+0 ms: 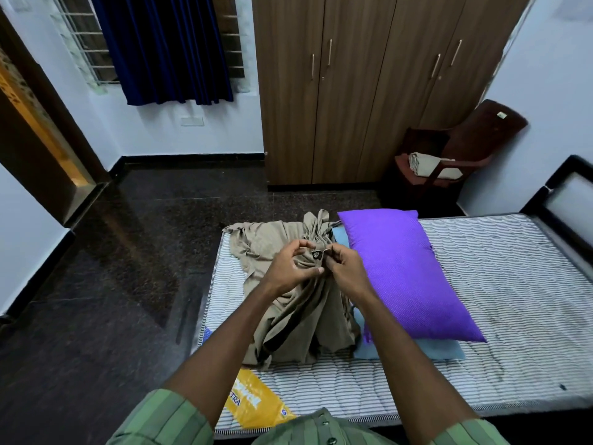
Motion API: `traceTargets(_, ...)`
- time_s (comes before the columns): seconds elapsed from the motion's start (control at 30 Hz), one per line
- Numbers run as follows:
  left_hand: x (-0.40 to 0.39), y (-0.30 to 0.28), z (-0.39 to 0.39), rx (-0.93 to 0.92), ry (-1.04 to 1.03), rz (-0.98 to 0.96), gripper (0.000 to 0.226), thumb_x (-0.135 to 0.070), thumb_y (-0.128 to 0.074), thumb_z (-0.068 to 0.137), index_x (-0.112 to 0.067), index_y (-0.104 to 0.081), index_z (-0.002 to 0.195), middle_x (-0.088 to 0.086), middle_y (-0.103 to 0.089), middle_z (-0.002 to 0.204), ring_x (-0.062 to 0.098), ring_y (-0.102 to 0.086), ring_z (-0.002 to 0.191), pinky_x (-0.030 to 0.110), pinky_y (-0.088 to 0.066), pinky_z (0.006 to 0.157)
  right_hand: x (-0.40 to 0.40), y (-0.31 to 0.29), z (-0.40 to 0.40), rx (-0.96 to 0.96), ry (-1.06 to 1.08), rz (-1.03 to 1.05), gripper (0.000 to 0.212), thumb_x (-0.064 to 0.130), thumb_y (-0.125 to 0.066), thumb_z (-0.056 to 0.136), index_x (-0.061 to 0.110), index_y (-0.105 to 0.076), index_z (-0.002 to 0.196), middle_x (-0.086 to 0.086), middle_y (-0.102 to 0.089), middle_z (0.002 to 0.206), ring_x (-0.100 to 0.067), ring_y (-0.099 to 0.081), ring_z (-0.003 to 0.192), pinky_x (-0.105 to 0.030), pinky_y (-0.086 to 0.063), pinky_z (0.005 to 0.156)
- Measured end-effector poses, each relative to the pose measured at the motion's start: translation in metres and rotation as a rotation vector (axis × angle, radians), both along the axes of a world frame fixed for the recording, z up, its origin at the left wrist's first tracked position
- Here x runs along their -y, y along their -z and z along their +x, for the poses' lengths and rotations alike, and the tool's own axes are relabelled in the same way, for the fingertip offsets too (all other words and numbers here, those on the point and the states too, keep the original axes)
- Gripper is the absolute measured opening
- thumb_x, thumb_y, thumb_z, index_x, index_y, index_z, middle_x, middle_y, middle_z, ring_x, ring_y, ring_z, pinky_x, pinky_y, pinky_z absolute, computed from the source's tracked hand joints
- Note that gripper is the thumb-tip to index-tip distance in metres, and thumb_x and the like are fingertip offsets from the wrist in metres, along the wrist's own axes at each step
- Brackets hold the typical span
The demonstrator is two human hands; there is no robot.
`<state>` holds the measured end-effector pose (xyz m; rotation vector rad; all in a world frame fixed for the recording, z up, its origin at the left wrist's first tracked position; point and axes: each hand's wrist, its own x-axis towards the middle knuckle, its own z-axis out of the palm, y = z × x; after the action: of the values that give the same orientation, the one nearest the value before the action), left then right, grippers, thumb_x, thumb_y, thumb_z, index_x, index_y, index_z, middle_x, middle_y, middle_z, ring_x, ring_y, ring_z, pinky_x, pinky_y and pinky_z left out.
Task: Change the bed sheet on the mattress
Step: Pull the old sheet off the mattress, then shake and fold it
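Observation:
A beige bed sheet [288,319] lies bunched on the left part of the bare striped mattress [500,284]. My left hand [290,268] and my right hand [345,268] both pinch the sheet's gathered upper edge, close together, by a small dark label [317,254]. The lifted cloth hangs in folds from my fingers down to the mattress. A purple pillow [404,271] rests to the right of the sheet on a light blue folded cloth [439,350].
A brown wardrobe [353,91] stands behind the bed. A dark red chair [468,146] holds a folded beige cloth [430,163]. Dark tiled floor [128,252] spreads to the left, with a doorway [38,133] beyond. The black bed frame [564,200] rises at right.

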<state>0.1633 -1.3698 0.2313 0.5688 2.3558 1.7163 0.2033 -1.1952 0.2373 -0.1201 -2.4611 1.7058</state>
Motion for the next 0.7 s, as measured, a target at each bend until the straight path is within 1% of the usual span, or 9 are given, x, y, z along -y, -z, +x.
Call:
traceTargets(0.1,-0.003,-0.005,-0.004,0.129,0.147,0.121,0.063,-0.011,-0.093,0.073,-0.016,-0.058,0.125,-0.001,-0.067,0.117,0.003,-0.063,0.107,0.018,-0.05,0.087,-0.009,-0.012,0.002,-0.015,-0.084,0.009,0.017,0.004,-0.062,0.096,0.017,-0.074,0.097,-0.005,-0.076,0.093,-0.028,-0.073,0.093,-0.044,-0.057,0.086)
traceTargets(0.17,-0.006,-0.006,-0.007,0.229,0.202,0.205,0.063,-0.008,-0.091,0.075,-0.012,-0.055,0.127,0.004,-0.069,0.108,0.011,-0.066,0.099,0.026,-0.054,0.084,-0.014,-0.018,0.002,-0.01,-0.098,0.042,0.015,0.004,-0.066,0.095,0.016,-0.074,0.091,-0.008,-0.075,0.087,-0.019,-0.07,0.081,-0.041,-0.056,0.078)
traceTargets(0.23,-0.01,-0.005,-0.014,0.255,0.19,0.232,0.053,-0.012,-0.086,0.081,-0.007,-0.058,0.126,0.005,-0.07,0.096,0.013,-0.065,0.09,0.031,-0.054,0.082,-0.019,-0.023,0.001,-0.012,-0.053,0.056,0.018,0.007,-0.07,0.094,0.021,-0.074,0.084,-0.004,-0.072,0.077,-0.013,-0.065,0.073,-0.045,-0.056,0.071)
traceTargets(0.3,-0.013,-0.004,-0.02,0.244,0.129,0.233,0.042,-0.022,-0.08,0.086,-0.006,-0.067,0.122,0.005,-0.071,0.096,0.012,-0.063,0.086,0.029,-0.052,0.078,-0.022,-0.026,0.001,-0.013,-0.026,0.038,0.023,0.006,-0.07,0.094,0.025,-0.072,0.081,0.002,-0.07,0.072,-0.014,-0.064,0.069,-0.045,-0.059,0.065)
traceTargets(0.4,-0.016,-0.005,-0.028,0.21,0.112,0.207,0.033,-0.033,-0.073,0.093,-0.009,-0.076,0.115,0.011,-0.073,0.102,0.013,-0.061,0.087,0.028,-0.049,0.075,-0.02,-0.028,0.004,0.007,0.008,0.019,0.017,0.005,-0.07,0.095,0.02,-0.066,0.089,0.002,-0.071,0.07,-0.014,-0.065,0.064,-0.043,-0.059,0.06)
traceTargets(0.5,-0.017,-0.011,-0.032,0.303,0.157,0.231,0.026,-0.028,-0.073,0.096,-0.005,-0.078,0.107,0.009,-0.062,0.083,0.017,-0.048,0.07,0.027,-0.037,0.061,-0.017,-0.027,0.005,0.001,0.038,-0.042,0.019,0.005,-0.069,0.095,0.019,-0.057,0.096,-0.004,-0.066,0.064,-0.02,-0.059,0.056,-0.04,-0.052,0.055)
traceTargets(0.57,-0.017,-0.012,-0.035,0.367,0.183,0.228,0.03,-0.033,-0.08,0.089,-0.004,-0.077,0.095,0.012,-0.056,0.081,0.02,-0.042,0.069,0.027,-0.033,0.059,-0.016,-0.026,0.006,-0.013,0.065,-0.086,0.019,0.005,-0.069,0.095,0.02,-0.059,0.095,-0.007,-0.062,0.064,-0.021,-0.055,0.057,-0.035,-0.049,0.053)
traceTargets(0.63,-0.018,-0.01,-0.039,0.438,0.153,0.274,0.046,-0.044,-0.087,0.075,-0.004,-0.077,0.096,0.017,-0.052,0.086,0.021,-0.04,0.072,0.029,-0.032,0.06,-0.015,-0.026,0.006,-0.024,0.088,-0.154,0.015,0.003,-0.069,0.095,0.016,-0.06,0.097,-0.013,-0.063,0.071,-0.022,-0.054,0.061,-0.032,-0.047,0.053)
traceTargets(0.7,-0.018,-0.008,-0.041,0.494,0.111,0.329,0.054,-0.045,-0.087,0.07,-0.002,-0.077,0.102,0.019,-0.049,0.091,0.018,-0.04,0.068,0.029,-0.031,0.06,-0.015,-0.024,0.006,-0.035,0.105,-0.205,0.014,0.002,-0.069,0.095,0.013,-0.061,0.097,-0.014,-0.066,0.074,-0.021,-0.054,0.062,-0.031,-0.045,0.053)
